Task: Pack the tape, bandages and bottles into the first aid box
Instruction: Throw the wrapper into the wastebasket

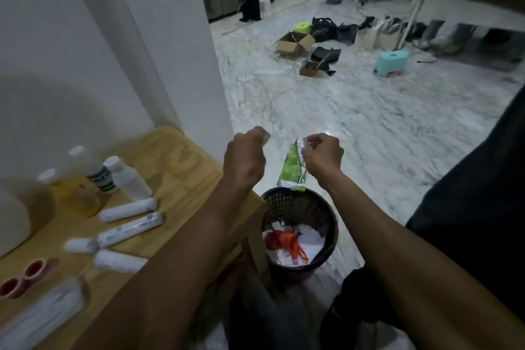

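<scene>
My right hand (pixel 322 155) pinches the top of a torn green and silver wrapper (pixel 292 169) that hangs above a black waste basket (pixel 329 213). My left hand (pixel 245 159) is closed around a small pale item, held just left of the wrapper; what it is I cannot tell. On the wooden table (pixel 176 167) lie several white bandage rolls (pixel 129 210), with white-capped bottles (pixel 129 179) standing behind them. Two pinkish tape rolls (pixel 37 268) and a clear packet (pixel 42 312) sit near the table's front left. The first aid box is not identifiable.
The waste basket holds white paper and an orange bag (pixel 284 240). A white wall corner (pixel 199 65) rises behind the table. Cardboard boxes (pixel 294 44), black bags, a teal stool (pixel 390 64) and two standing people are far across the marble floor.
</scene>
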The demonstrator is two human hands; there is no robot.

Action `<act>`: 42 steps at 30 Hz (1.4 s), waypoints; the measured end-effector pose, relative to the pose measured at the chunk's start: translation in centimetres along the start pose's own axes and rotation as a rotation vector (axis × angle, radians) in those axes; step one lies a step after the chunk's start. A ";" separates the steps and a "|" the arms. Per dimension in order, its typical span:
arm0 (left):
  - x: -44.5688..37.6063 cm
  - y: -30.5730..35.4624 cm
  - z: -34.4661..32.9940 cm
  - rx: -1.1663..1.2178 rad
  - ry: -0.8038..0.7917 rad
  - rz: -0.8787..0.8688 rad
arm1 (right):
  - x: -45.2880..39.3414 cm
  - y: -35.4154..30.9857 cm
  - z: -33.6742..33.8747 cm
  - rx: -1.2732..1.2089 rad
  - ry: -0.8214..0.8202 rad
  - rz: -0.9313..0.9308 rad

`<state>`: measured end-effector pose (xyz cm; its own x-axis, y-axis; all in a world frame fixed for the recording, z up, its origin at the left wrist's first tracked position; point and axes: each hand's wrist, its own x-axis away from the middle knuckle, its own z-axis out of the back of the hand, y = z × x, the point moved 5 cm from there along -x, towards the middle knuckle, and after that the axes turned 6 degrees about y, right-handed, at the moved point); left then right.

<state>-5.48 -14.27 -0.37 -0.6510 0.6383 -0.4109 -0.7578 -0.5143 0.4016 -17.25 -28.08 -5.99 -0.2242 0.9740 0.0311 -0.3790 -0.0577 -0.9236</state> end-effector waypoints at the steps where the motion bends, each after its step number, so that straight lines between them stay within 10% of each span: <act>1: -0.1 0.5 -1.4 0.009 -0.051 0.017 | -0.7 0.9 0.4 0.010 0.010 -0.017; 20: -1.4 -0.4 -16.3 -0.090 -0.642 0.157 | -5.5 13.6 -3.1 0.264 -0.084 -0.208; 42: 0.8 -0.3 1.2 0.117 -0.261 0.200 | 2.1 -2.6 0.4 -0.028 -0.151 0.073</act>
<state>-5.70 -12.88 0.18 -0.7411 0.6643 -0.0971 -0.5962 -0.5847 0.5503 -17.08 -25.99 -3.38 -0.3831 0.9235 0.0190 -0.3320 -0.1185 -0.9358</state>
